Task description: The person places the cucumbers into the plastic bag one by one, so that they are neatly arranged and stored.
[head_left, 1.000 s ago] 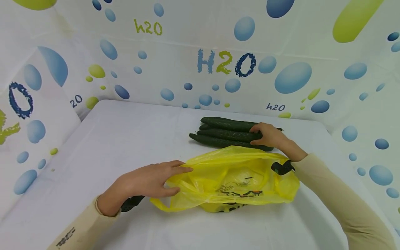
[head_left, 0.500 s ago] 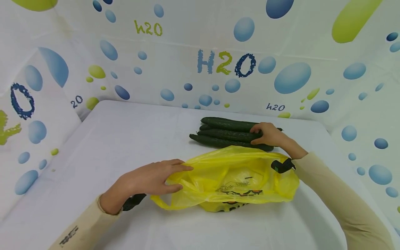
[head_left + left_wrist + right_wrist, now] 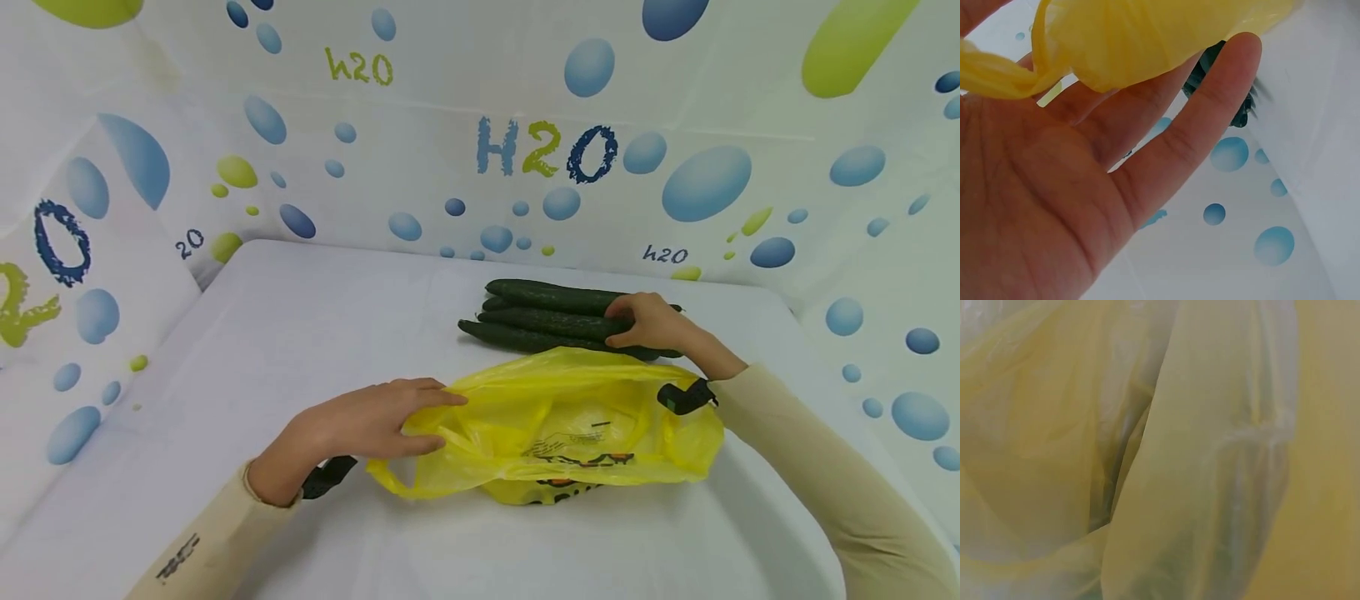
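Observation:
Several long dark green cucumbers [image 3: 551, 322] lie side by side on the white-covered table. Over their right part reaches my right hand [image 3: 654, 323], its thumb and fingers curled around one of the middle cucumbers. A yellow plastic bag [image 3: 570, 375] stands with its mouth open just in front of them. My left hand [image 3: 375, 419] is at the bag's left side, fingers extended and relaxed. In the left wrist view, the bag's yellow film [image 3: 1129, 44] lies across the fingers [image 3: 1179, 140]. Yellow film [image 3: 1185, 456] fills the right wrist view and hides the right hand there.
Behind the table [image 3: 330, 308] hangs a white cloth [image 3: 420, 150] printed with blue and green drops. A black wrist camera [image 3: 686, 397] on the right arm is against the bag's right rim. Another black camera [image 3: 328, 477] sits under the left wrist.
A dark cucumber end now shows slightly farther right beneath my right hand. The whole head view has shifted a little; both hands and the bag stay nearly in place.

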The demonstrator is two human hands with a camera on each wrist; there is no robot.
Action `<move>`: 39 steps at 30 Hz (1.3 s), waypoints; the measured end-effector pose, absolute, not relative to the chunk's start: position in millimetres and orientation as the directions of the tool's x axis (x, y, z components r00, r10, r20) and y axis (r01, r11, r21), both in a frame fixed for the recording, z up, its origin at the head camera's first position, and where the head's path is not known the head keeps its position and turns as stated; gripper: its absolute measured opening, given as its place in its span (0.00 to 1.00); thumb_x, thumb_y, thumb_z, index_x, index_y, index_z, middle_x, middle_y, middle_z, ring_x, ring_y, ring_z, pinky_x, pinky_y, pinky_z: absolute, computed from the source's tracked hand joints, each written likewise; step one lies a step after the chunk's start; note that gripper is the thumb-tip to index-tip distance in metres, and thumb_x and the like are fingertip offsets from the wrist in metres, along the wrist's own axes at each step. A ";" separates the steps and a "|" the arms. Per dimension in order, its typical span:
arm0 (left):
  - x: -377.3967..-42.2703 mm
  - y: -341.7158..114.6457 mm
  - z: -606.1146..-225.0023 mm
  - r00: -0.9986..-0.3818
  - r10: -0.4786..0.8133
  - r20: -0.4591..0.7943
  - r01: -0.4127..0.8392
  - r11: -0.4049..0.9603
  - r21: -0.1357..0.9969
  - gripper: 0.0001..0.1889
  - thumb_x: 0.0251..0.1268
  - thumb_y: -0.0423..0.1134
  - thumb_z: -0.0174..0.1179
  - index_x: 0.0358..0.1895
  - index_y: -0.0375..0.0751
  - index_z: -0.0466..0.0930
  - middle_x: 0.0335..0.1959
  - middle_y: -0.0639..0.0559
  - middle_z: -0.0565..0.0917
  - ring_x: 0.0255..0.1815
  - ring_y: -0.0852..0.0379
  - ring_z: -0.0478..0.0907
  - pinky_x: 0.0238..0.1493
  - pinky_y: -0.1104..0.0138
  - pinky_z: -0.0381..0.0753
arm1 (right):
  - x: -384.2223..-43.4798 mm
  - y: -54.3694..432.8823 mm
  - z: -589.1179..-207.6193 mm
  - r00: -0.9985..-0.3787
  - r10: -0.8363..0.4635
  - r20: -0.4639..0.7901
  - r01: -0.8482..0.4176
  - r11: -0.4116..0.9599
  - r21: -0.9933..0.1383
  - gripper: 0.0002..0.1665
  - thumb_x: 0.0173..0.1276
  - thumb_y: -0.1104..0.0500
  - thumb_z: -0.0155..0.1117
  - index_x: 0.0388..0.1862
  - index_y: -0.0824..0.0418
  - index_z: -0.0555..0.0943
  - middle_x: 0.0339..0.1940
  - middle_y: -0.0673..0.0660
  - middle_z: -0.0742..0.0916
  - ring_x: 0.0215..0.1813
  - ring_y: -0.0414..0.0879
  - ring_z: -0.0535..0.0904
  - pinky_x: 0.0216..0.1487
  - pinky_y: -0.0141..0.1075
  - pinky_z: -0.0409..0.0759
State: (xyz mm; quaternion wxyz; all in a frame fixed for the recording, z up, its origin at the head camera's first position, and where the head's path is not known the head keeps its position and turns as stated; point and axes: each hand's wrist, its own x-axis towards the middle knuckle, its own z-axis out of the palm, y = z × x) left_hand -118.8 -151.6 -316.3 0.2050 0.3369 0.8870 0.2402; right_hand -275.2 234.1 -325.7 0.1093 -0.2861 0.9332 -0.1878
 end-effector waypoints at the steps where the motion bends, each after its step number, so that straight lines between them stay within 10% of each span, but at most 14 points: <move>1: -118.9 -151.2 -316.5 -0.689 0.695 -0.204 0.497 0.658 0.566 0.28 0.70 0.46 0.58 0.70 0.40 0.69 0.69 0.43 0.70 0.67 0.44 0.69 0.64 0.49 0.69 | -274.7 234.5 -326.3 -0.818 -0.567 -0.100 -0.484 0.770 -0.415 0.23 0.60 0.60 0.72 0.51 0.73 0.79 0.47 0.69 0.84 0.49 0.62 0.80 0.51 0.54 0.78; 39: -119.5 -151.5 -327.4 -0.696 0.705 -0.136 0.559 0.651 0.513 0.29 0.69 0.46 0.59 0.70 0.39 0.68 0.66 0.42 0.72 0.62 0.44 0.74 0.61 0.49 0.73 | -235.6 238.2 -308.1 -0.832 -0.534 0.154 -0.529 0.676 -0.514 0.22 0.60 0.62 0.72 0.54 0.63 0.81 0.52 0.66 0.83 0.51 0.61 0.79 0.52 0.56 0.78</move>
